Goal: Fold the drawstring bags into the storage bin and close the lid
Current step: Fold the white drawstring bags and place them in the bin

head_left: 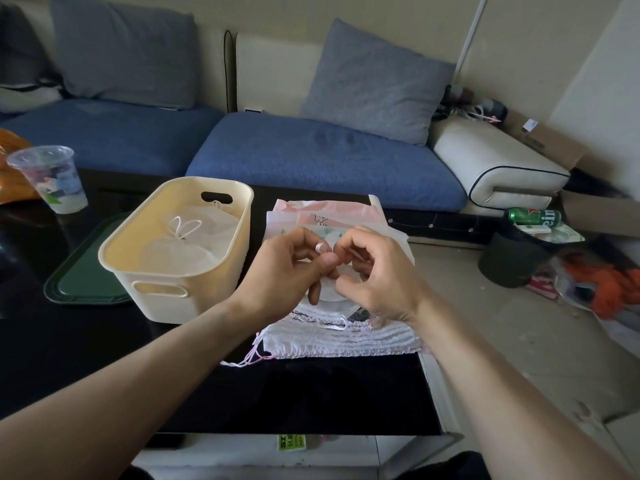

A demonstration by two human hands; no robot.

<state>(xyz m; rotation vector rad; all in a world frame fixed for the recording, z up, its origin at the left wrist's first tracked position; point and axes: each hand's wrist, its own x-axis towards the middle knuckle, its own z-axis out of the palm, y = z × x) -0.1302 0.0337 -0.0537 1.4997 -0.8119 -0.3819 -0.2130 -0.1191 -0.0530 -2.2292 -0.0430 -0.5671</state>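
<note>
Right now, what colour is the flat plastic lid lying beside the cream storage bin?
Dark green flat plastic lid, left of the cream storage bin; head view.

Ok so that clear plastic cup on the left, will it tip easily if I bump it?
Probably. The plastic cup looks thin and light, tall with a narrow base, so a nudge could topple it. Whitish contents low inside may steady it slightly.

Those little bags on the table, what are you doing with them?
Both hands, the left hand and the right hand, pinch a small white bag above a pile of bags. The cream bin beside it holds folded bags already. Its green lid lies underneath, so the bin is open.
</note>
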